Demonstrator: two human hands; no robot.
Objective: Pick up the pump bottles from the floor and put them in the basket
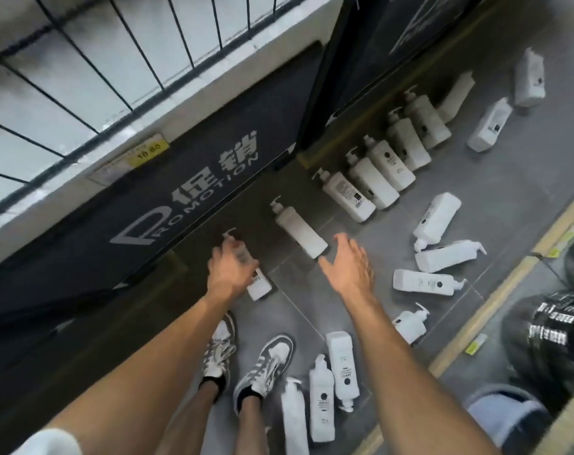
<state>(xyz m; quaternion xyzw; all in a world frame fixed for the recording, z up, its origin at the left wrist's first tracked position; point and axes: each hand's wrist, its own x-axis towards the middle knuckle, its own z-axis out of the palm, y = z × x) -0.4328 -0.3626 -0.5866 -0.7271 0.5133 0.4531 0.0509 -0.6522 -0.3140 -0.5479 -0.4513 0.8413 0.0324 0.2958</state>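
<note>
Several white pump bottles lie on the grey floor. My left hand (231, 269) reaches down over one pump bottle (260, 286) beside the black sign, its fingers curled round the bottle's upper part; the hand is blurred. My right hand (348, 264) is held open with spread fingers, just right of the base of a second pump bottle (298, 229), not touching it. The wire basket (138, 44) with a white lining stands above at the upper left.
A black promotion sign (180, 192) hangs below the basket. A row of bottles (377, 172) lines the stand's base; others lie scattered at right (436, 218) and by my shoes (321, 399). Another person (541, 339) crouches at right beyond a yellow floor strip (496, 290).
</note>
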